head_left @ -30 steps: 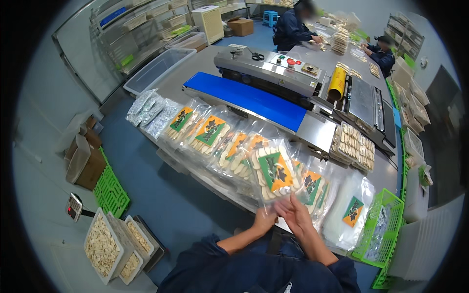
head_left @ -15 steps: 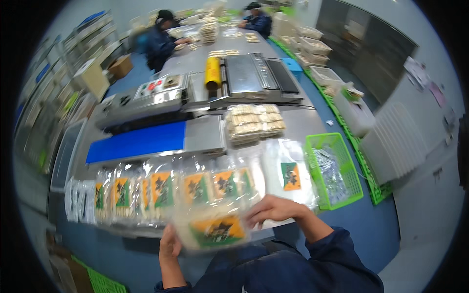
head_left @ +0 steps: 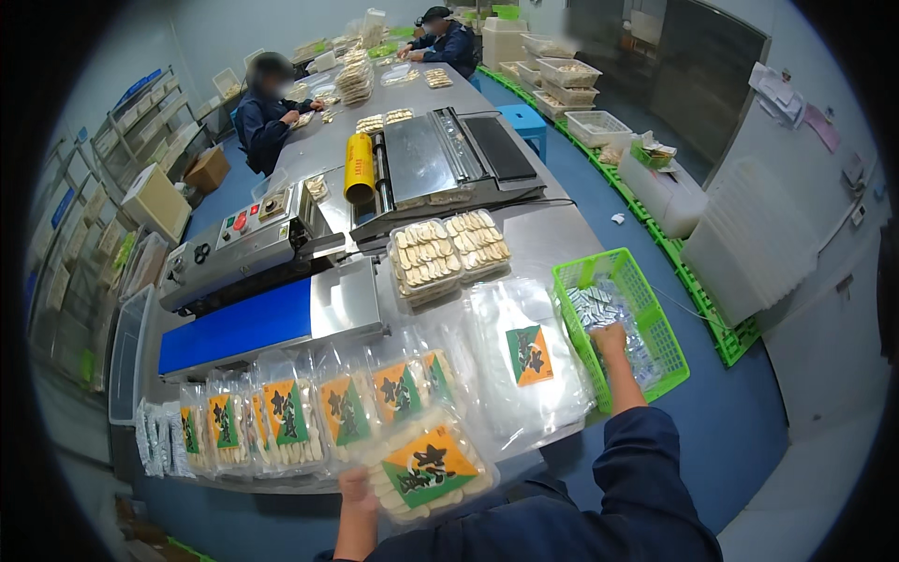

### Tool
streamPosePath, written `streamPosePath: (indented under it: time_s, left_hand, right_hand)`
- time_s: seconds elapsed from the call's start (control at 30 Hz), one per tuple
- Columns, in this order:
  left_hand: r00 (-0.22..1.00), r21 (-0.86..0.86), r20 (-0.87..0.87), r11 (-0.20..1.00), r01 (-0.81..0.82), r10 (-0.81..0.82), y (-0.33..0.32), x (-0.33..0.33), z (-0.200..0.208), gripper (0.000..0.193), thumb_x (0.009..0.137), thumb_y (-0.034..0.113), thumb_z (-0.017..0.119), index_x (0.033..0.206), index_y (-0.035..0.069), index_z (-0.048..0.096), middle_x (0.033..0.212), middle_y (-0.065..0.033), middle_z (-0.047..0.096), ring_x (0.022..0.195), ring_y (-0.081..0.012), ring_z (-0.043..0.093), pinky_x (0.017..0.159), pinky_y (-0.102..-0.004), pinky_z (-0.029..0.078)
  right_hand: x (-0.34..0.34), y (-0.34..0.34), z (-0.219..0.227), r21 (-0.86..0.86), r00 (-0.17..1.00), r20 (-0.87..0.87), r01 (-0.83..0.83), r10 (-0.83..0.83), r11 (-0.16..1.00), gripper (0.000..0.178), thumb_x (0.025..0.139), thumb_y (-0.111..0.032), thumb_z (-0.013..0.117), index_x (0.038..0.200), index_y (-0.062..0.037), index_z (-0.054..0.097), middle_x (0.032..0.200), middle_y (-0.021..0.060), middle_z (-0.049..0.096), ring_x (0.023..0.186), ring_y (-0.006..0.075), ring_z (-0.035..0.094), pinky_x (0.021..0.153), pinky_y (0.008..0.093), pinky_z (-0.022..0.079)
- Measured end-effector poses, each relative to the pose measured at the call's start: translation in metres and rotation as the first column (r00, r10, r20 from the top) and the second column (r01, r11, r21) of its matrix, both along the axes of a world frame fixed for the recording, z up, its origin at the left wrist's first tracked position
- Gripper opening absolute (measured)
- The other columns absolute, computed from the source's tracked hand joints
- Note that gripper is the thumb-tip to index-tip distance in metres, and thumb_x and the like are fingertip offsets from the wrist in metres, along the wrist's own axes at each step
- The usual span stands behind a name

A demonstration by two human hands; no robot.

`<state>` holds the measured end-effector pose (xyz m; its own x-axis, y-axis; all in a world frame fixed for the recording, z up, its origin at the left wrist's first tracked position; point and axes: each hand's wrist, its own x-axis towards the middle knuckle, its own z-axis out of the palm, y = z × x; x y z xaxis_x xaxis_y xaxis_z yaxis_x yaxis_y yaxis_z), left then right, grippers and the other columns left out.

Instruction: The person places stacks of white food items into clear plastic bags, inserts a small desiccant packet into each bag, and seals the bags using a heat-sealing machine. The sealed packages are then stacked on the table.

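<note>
My left hand (head_left: 356, 492) grips the left edge of a clear plastic bag (head_left: 431, 468) with a green and orange label. Through the film a tray of pale slices shows; the bag tilts at the table's near edge. My right hand (head_left: 609, 337) reaches into a green plastic basket (head_left: 672, 375), fingers curled down among small silvery sachets (head_left: 632, 351). Its fingertips are hidden, so what they pinch cannot be made out. Left of the basket lies a stack of flat, clear labelled bags (head_left: 496, 328). Several filled bags (head_left: 286, 421) stand in a row along the near edge.
Two stacks of trays with pale slices (head_left: 426, 262) stand mid-table. Behind are a sealing machine with a blue belt (head_left: 239, 323) and a film wrapper with a yellow roll (head_left: 359, 169). Silvery strips (head_left: 164, 440) lie at the near left corner. Two people (head_left: 267, 112) work farther back.
My right hand has left the filled bag and moved right into the green basket. My left hand still holds the bag, now slightly lower. The view has shifted.
</note>
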<state>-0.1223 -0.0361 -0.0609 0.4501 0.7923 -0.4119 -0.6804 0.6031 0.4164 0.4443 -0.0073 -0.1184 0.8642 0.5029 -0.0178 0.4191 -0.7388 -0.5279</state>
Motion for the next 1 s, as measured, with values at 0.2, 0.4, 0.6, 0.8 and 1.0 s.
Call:
streamPosePath:
  time_s: [0.2, 0.4, 0.6, 0.8, 1.0]
  left_hand:
    - [0.983, -0.107, 0.032, 0.979, -0.176, 0.180, 0.022, 0.039, 0.030, 0.052, 0.068, 0.021, 0.047, 0.113, -0.004, 0.048, 0.109, -0.0198, 0.055, 0.098, -0.0352, 0.054, 0.090, -0.0458, 0.041]
    - [0.983, -0.056, 0.152, 0.994, -0.095, 0.102, 0.038, 0.075, 0.048, 0.059, 0.069, 0.028, 0.059, 0.120, 0.001, 0.044, 0.117, -0.0163, 0.051, 0.107, -0.0331, 0.049, 0.094, -0.0470, 0.036]
    - [0.938, 0.003, 0.347, 1.000, -0.003, 0.002, 0.036, 0.089, 0.044, 0.064, 0.072, 0.029, 0.058, 0.126, 0.002, 0.037, 0.125, -0.0170, 0.044, 0.113, -0.0355, 0.043, 0.096, -0.0498, 0.033]
    - [0.967, 0.065, 0.249, 0.995, -0.070, 0.052, 0.024, 0.076, 0.019, 0.065, 0.073, 0.037, 0.061, 0.125, 0.004, 0.039, 0.123, -0.0158, 0.046, 0.112, -0.0341, 0.044, 0.096, -0.0485, 0.033]
    - [0.997, 0.010, 0.062, 0.999, -0.044, 0.043, 0.018, 0.073, 0.015, 0.061, 0.073, 0.033, 0.060, 0.123, 0.005, 0.042, 0.121, -0.0151, 0.048, 0.110, -0.0320, 0.047, 0.094, -0.0466, 0.036]
  right_hand:
    - [0.010, -0.034, 0.054, 0.349, 0.977, -0.189, -0.024, 0.095, 0.937, 0.012, 0.061, -0.014, 0.066, 0.063, -0.0035, 0.060, 0.059, 0.0075, 0.059, 0.052, 0.0170, 0.055, 0.049, 0.0294, 0.043]
    - [-0.142, -0.012, 0.232, 0.658, 0.544, -0.421, -0.368, 0.726, 0.657, 0.007, 0.073, -0.003, 0.060, 0.079, -0.0007, 0.059, 0.065, 0.0037, 0.059, 0.055, 0.0095, 0.054, 0.050, 0.0202, 0.042]
    - [-0.221, 0.008, 0.218, 0.203, 0.117, -0.225, -0.965, 0.967, 0.164, 0.018, 0.072, -0.005, 0.052, 0.088, 0.0007, 0.058, 0.073, 0.0202, 0.058, 0.068, 0.0322, 0.057, 0.066, 0.0337, 0.047]
    - [-0.124, 0.039, 0.233, 0.517, -0.085, -0.732, -0.715, 0.676, 0.470, 0.027, 0.079, -0.013, 0.057, 0.101, 0.0029, 0.059, 0.088, 0.0079, 0.064, 0.073, 0.0142, 0.061, 0.065, 0.0268, 0.049]
    - [0.037, 0.063, 0.049, -0.163, 0.799, 0.349, -0.463, 0.490, 0.871, 0.016, 0.071, -0.013, 0.055, 0.081, -0.0050, 0.065, 0.079, 0.0196, 0.061, 0.077, 0.0349, 0.059, 0.068, 0.0422, 0.046]
